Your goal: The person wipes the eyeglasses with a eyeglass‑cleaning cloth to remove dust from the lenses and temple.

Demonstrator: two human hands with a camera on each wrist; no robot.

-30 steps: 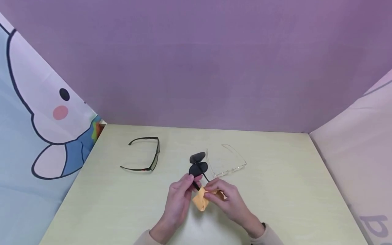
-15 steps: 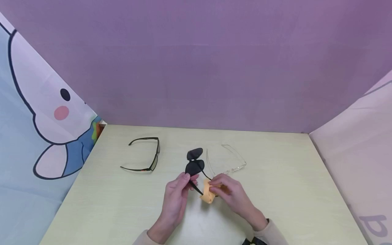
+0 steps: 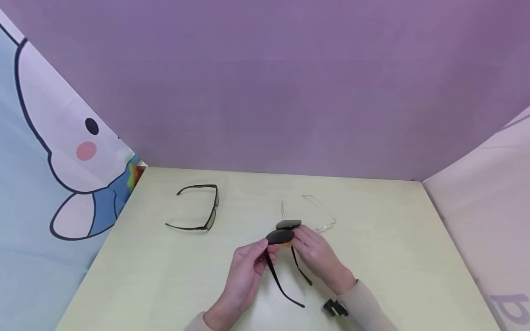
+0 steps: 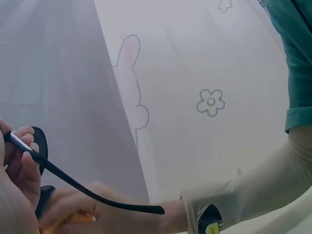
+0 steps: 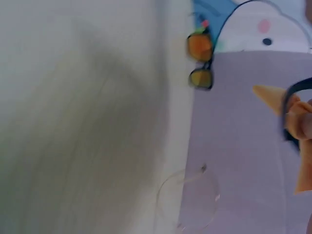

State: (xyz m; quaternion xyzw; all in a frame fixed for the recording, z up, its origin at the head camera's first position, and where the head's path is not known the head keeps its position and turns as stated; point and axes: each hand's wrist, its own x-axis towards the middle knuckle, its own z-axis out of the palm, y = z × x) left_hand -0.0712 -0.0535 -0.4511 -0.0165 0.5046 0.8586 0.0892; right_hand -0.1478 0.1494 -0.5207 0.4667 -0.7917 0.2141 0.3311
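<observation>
Dark sunglasses (image 3: 280, 237) are held above the table in the head view, their temples hanging toward the person. The left hand (image 3: 246, 271) pinches them near the hinge on the left. In the left wrist view one black temple (image 4: 87, 191) stretches out from that hand's fingers. The right hand (image 3: 320, 257) grips an orange cloth (image 5: 304, 168) at the lenses; only a sliver of it shows below them in the head view. The right wrist view has the cloth bunched in the fingers beside the dark frame (image 5: 287, 105). Part of the right fingers is hidden by the lenses.
Black-framed glasses (image 3: 212, 216) lie unfolded on the table (image 3: 124, 276) at the left. Behind the right hand lie thin clear glasses (image 3: 331, 224), partly covered. A black device (image 3: 335, 308) is at the right wrist. A purple panel (image 3: 281, 92) stands behind the table.
The right hand has carried the cloth from the temples up to the lenses. The sunglasses have turned and shifted right and down, so both temples now show bare. The left hand keeps its pinch.
</observation>
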